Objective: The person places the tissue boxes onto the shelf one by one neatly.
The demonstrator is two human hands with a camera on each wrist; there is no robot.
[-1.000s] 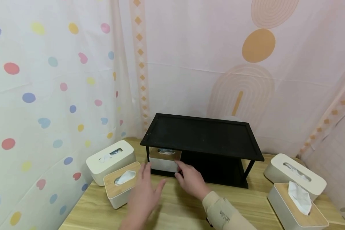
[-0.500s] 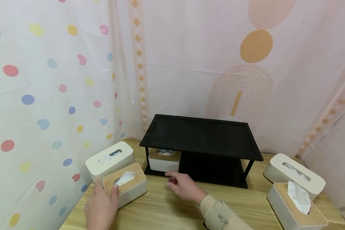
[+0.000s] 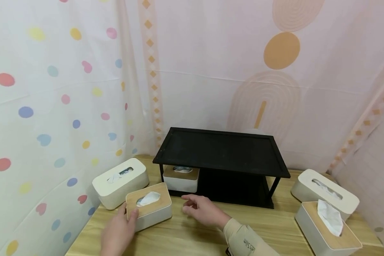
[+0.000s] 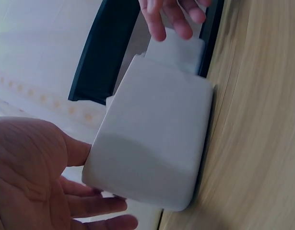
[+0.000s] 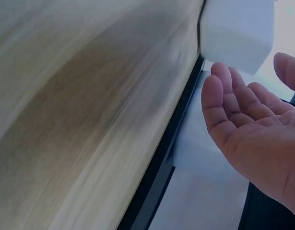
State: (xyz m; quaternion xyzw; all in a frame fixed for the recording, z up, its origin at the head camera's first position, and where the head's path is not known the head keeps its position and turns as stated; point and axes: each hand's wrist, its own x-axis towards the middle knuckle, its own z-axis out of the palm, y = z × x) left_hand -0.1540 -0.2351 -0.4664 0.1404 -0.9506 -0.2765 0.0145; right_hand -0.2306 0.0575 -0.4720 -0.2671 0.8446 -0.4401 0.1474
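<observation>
My left hand (image 3: 116, 231) grips the left end of a white tissue box (image 3: 154, 216) with a wooden lid. A tissue pokes out of its slot. In the left wrist view the thumb lies along one edge of this box (image 4: 149, 134), with fingers at its end. Right of it, my right hand (image 3: 203, 211) hovers over the table, fingers loosely bent and holding nothing. Behind both hands stands a black two-tier rack (image 3: 220, 151). Another wood-lidded tissue box (image 3: 181, 182) sits on the rack's lower tier at the left, its back part hidden under the top.
An all-white tissue box (image 3: 121, 183) stands at the left, behind the held one. On the right are another all-white tissue box (image 3: 310, 179) and a wood-lidded one (image 3: 323, 229). Patterned curtains (image 3: 195, 71) hang behind the wooden table (image 3: 243, 220).
My left hand went left to the near tissue box, took hold of its end and shifted it right toward the rack. My right hand drew back from the box on the rack.
</observation>
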